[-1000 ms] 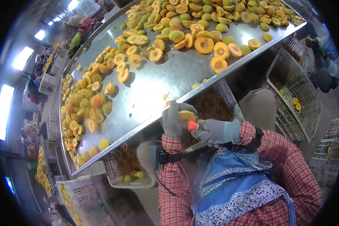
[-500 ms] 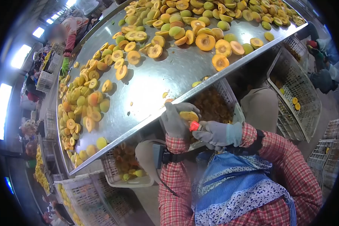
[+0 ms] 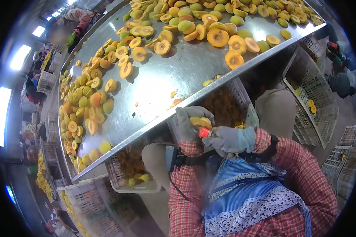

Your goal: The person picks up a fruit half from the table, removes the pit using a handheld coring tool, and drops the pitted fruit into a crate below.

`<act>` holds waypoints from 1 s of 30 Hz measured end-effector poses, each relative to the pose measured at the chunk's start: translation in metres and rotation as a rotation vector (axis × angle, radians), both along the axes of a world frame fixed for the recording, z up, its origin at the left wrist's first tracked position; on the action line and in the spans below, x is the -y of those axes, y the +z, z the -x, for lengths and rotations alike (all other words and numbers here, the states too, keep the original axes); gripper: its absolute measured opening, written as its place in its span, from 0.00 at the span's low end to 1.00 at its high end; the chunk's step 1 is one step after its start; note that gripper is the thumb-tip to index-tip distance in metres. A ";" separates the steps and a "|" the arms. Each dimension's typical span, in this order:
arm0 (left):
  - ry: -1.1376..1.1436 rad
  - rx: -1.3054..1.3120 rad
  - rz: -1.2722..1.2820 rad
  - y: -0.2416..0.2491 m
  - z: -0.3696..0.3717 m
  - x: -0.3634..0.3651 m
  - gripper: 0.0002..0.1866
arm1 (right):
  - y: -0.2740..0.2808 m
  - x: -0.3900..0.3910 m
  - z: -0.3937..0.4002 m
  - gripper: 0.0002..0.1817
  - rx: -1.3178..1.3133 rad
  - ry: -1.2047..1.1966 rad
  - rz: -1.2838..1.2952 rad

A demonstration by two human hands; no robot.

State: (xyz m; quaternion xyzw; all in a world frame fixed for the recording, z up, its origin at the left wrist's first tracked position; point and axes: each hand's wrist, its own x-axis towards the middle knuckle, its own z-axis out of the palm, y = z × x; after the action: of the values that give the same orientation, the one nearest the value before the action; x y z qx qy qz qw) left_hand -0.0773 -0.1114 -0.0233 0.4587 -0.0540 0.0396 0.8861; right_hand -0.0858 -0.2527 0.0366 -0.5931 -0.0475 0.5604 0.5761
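Note:
In my gloved left hand (image 3: pixel 189 123) is a yellow-orange peach half (image 3: pixel 201 122), cupped by the fingers just beyond the metal table's near edge. My right hand (image 3: pixel 229 140), also gloved, is closed around a small tool with a red end (image 3: pixel 204 132). That red end meets the lower side of the peach half; the tool's working tip is hidden. Both hands are above a crate (image 3: pixel 245 103) of brownish scraps. On the metal table (image 3: pixel 154 85) lie many cut peach halves (image 3: pixel 217 37), some with pits showing.
A crate (image 3: pixel 140 190) of scraps with a few fruits stands under the table's left part, beside a tall white crate (image 3: pixel 83 201). More crates (image 3: pixel 324 114) stand at right. Other people work at far left, one in a green glove (image 3: pixel 71 39), and at upper right.
My left hand has shifted slightly right, its fingers curling more around the peach half. The red-ended tool stays against the fruit. Across the table, another person's green glove has moved up.

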 end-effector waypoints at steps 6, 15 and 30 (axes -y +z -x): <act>0.109 0.140 -0.272 -0.004 -0.002 0.001 0.36 | -0.015 0.013 -0.015 0.15 -0.395 0.077 -0.123; 0.026 -0.350 0.069 -0.013 -0.001 0.025 0.38 | -0.063 0.030 -0.018 0.16 -0.271 0.140 -0.411; 0.778 0.149 -1.024 0.010 0.053 -0.034 0.14 | -0.079 0.038 -0.033 0.14 -0.604 -0.260 -0.508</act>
State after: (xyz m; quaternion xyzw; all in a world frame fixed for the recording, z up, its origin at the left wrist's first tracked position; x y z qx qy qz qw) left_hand -0.1307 -0.0772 -0.0134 0.8054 0.0428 0.3590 0.4697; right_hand -0.0525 -0.2907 -0.0421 -0.2419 0.0620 0.6024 0.7582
